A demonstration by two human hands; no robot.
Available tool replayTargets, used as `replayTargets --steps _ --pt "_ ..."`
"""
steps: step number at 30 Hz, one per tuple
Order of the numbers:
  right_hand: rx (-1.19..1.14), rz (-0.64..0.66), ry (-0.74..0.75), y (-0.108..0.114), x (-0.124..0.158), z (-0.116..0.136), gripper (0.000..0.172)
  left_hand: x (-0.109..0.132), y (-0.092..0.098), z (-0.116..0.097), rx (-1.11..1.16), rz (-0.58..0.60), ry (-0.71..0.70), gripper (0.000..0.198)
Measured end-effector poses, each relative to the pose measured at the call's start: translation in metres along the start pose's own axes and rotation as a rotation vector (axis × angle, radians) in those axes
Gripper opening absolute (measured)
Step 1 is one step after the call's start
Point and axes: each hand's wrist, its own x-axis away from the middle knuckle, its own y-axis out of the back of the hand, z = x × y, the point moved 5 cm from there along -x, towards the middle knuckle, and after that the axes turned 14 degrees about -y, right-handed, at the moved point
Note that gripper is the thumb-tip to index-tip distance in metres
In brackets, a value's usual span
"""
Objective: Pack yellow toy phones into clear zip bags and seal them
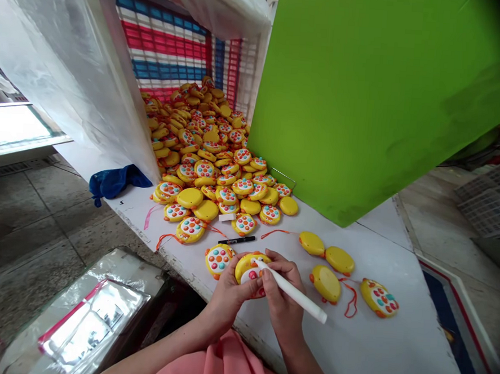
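Near the table's front edge, my left hand [226, 295] is closed around a yellow toy [245, 264] with a white face, colored buttons and small eyes. My right hand [284, 293] grips a white marker pen [300, 298], its tip at the toy's eye area; whether it touches I cannot tell. Just left of my hands lies another yellow toy [219, 260], buttons up. Behind them rest a black marker [237, 240] and a small white block [226, 217]. To the right, several toys [326, 283] lie on the table, most with plain yellow backs up.
A large heap of the same toys [205, 150] spills from a basket lined with striped cloth [166, 41]. A tall green board [366, 92] stands behind right. Dark blue cloth [118, 182] hangs at the table's left edge. A plastic-wrapped stool [93, 318] stands below left.
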Motion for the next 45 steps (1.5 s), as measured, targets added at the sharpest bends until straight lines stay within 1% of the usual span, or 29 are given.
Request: replayTargets --steps 5,12,16,19,24,31,36,39,41,43,45 --pt "-0.037 -0.024 -0.031 0.0012 -0.0008 -0.0034 0.011 0.0007 -0.0032 -0.0015 -0.009 0.016 0.011 0.046" --pt "-0.003 0.028 0.014 -0.0008 0.0007 0.0011 0.009 0.0005 0.0002 0.0002 -0.007 -0.007 -0.004 0.050" --pt "-0.074 0.000 -0.027 0.0009 0.0002 -0.0028 0.011 0.0006 -0.0016 -0.0004 0.006 0.004 0.009 0.049" --pt "-0.074 -0.014 -0.043 0.0011 -0.0003 -0.0042 0.012 0.0008 -0.0025 -0.0011 0.010 0.002 0.011 0.047" --pt "-0.054 0.024 -0.021 -0.0004 -0.0001 -0.0025 0.010 0.0005 -0.0017 -0.0011 0.006 -0.004 0.002 0.047" --pt "-0.030 0.021 -0.010 -0.0006 -0.0007 -0.0032 0.009 0.0006 -0.0016 -0.0013 -0.010 -0.012 0.003 0.048" --pt "-0.008 0.022 -0.013 -0.0006 0.0000 -0.0009 0.009 0.0010 -0.0017 -0.0013 -0.011 0.005 0.017 0.049" --pt "0.004 0.060 0.001 -0.0014 0.0012 0.0002 0.008 0.0011 -0.0004 -0.0014 -0.022 -0.012 0.019 0.050" --pt "-0.030 0.075 0.000 -0.0006 0.0014 -0.0011 0.008 0.0011 -0.0004 -0.0018 -0.020 -0.016 0.010 0.050" --pt "-0.085 0.038 -0.015 0.0029 0.0004 -0.0041 0.009 0.0014 -0.0013 -0.0015 -0.001 -0.012 0.009 0.049" --pt "-0.125 -0.040 -0.035 0.0079 -0.0010 -0.0075 0.010 0.0021 -0.0018 0.0000 0.018 -0.009 0.026 0.048"
